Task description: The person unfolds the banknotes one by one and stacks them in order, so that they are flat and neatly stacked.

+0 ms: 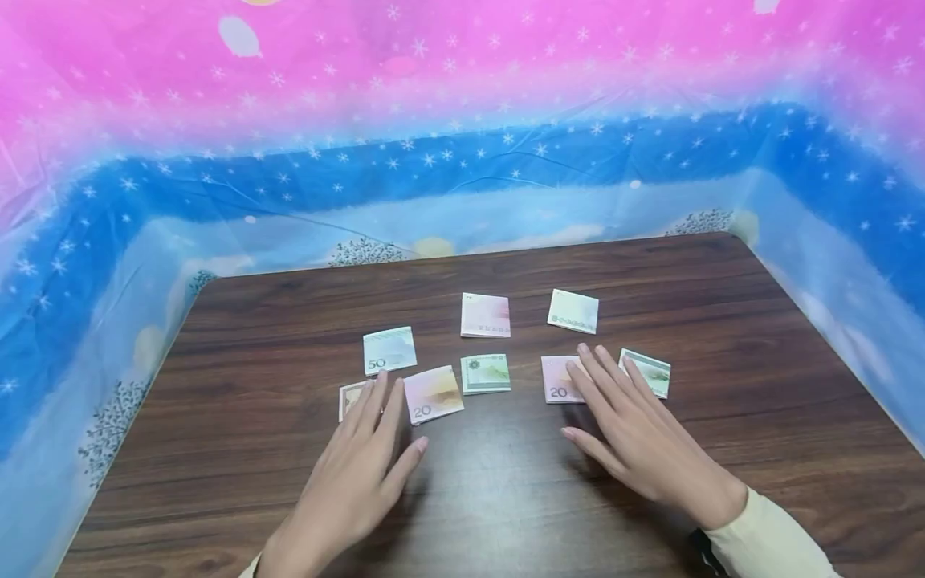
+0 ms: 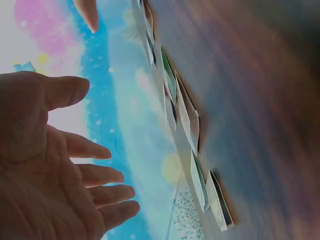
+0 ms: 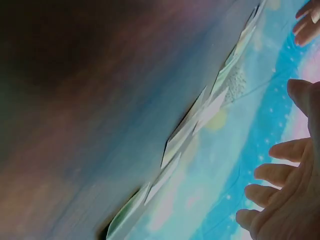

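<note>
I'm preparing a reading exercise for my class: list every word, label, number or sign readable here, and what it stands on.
"50": pale green folded note, just beyond the left hand.
"20": pink-and-yellow folded note, nearer the middle of the table.
"20": pink folded note, partly hidden by the right hand.
Too small or blurred to read: print on the other five folded notes.

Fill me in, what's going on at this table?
A person's left hand and right hand hover, fingers spread, over a wooden table, holding nothing. Eight folded banknotes lie spread out on it. In the head view, the left hand partly hides a brownish note, and the right hand partly hides a note marked 20.
</note>
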Demonstrator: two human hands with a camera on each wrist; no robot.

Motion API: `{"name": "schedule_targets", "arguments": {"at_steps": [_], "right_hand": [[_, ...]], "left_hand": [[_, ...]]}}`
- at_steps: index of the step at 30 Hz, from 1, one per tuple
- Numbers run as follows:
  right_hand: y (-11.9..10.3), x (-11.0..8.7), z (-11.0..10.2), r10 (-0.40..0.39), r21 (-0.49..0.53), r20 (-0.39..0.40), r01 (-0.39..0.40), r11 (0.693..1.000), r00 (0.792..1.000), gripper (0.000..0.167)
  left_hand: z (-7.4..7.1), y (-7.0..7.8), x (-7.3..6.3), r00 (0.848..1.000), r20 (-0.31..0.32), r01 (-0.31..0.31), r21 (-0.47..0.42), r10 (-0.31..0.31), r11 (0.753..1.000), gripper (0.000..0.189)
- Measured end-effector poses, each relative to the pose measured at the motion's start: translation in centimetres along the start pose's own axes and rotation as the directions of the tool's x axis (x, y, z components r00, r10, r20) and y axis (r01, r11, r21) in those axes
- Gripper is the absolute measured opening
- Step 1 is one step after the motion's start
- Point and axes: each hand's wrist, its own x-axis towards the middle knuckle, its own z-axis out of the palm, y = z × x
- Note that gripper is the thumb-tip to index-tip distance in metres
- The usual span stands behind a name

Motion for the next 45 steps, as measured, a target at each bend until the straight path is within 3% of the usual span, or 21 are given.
{"name": "schedule_targets", "arguments": {"at_steps": [7, 13, 18, 23, 34, 45], "right_hand": [[0.7, 2.8, 0.9, -0.043, 0.068, 0.007, 0.042, 0.997, 0.999, 0.074], [1.3, 5.0, 1.4, -0.049, 0.125, 0.063, 0.041, 0.991, 0.997, 0.072], [1.9, 7.5, 2.2, -0.073, 0.138, 0.091, 0.06, 0.989, 0.993, 0.069], [2.8, 9.8, 3.1, -0.06, 0.148, 0.158, 0.036, 0.988, 0.986, 0.068], [3.7, 14.4, 4.0, -0.029, 0.168, 0.292, -0.022, 0.986, 0.956, 0.065], [3.8, 16.7, 5.4, -0.052, 0.171, 0.323, -0.004, 0.985, 0.945, 0.032]], "left_hand": [[-0.1, -0.4, 3.8, 0.999, 0.036, -0.018, -0.053, 0.02, 0.998, 0.068], [0.1, -0.7, 7.0, 0.996, 0.088, 0.013, -0.085, -0.006, 0.996, 0.065], [0.3, -0.8, 8.5, 0.995, 0.101, 0.01, -0.119, 0.002, 0.993, 0.063], [0.7, -0.8, 8.4, 0.998, 0.066, 0.009, -0.151, 0.001, 0.989, 0.058], [1.2, -0.6, 6.4, 0.998, -0.067, -0.03, -0.198, 0.017, 0.98, 0.045], [1.1, -0.4, 4.4, 0.996, -0.087, -0.034, -0.181, 0.019, 0.983, 0.042]]}}
